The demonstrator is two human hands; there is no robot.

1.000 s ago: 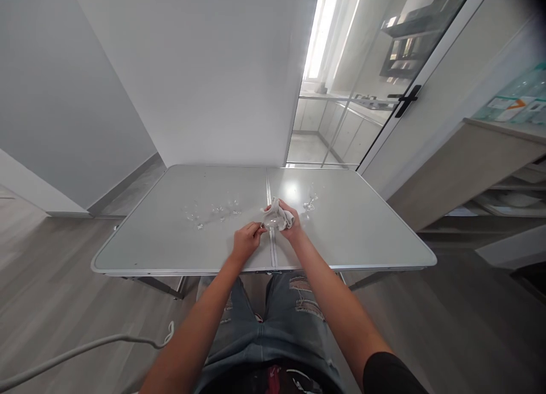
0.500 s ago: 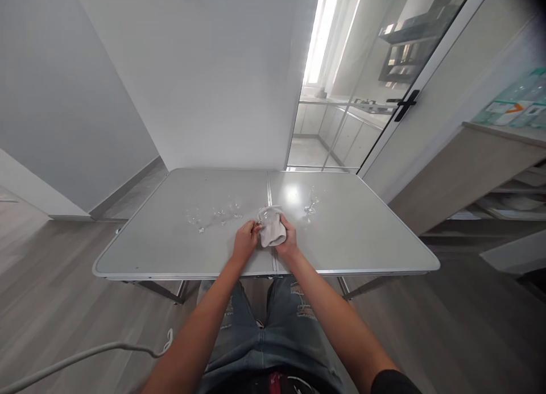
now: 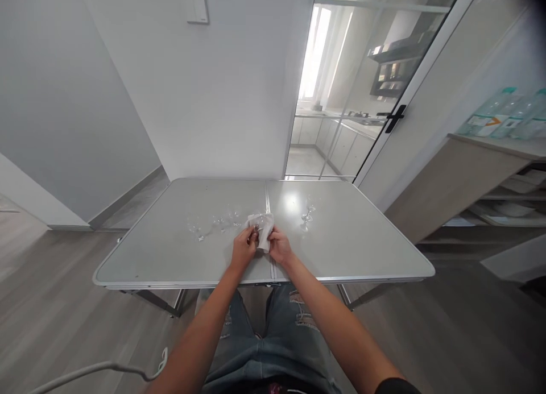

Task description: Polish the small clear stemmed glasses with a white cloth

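Over the middle of the table, close to its front edge, a pale cloth (image 3: pixel 265 241) is wrapped partly around a small clear glass (image 3: pixel 258 220). My left hand (image 3: pixel 243 249) is closed, its fingertips pinching the near end of the glass. The fingers of my right hand (image 3: pixel 280 246) are bent around the cloth's right side. Most of the glass is hidden by cloth and fingers. Left of my hands, several clear stemmed glasses (image 3: pixel 197 229) stand in a loose row. To the right, other clear glassware (image 3: pixel 305 219) stands on the tabletop; its exact number is hard to tell.
The grey folding table (image 3: pixel 362 246) has a metal rim and a centre seam. Behind it are a white wall (image 3: pixel 230 98) and a glass door (image 3: pixel 336 87) with a black handle. At right, water bottles (image 3: pixel 495 118) top a wooden shelf (image 3: pixel 482 172). A white cable (image 3: pixel 106 366) hangs lower left.
The cloth has shifted left and turned, now narrower between my hands. My right hand has moved slightly left with it. The whole view has tilted up a little.
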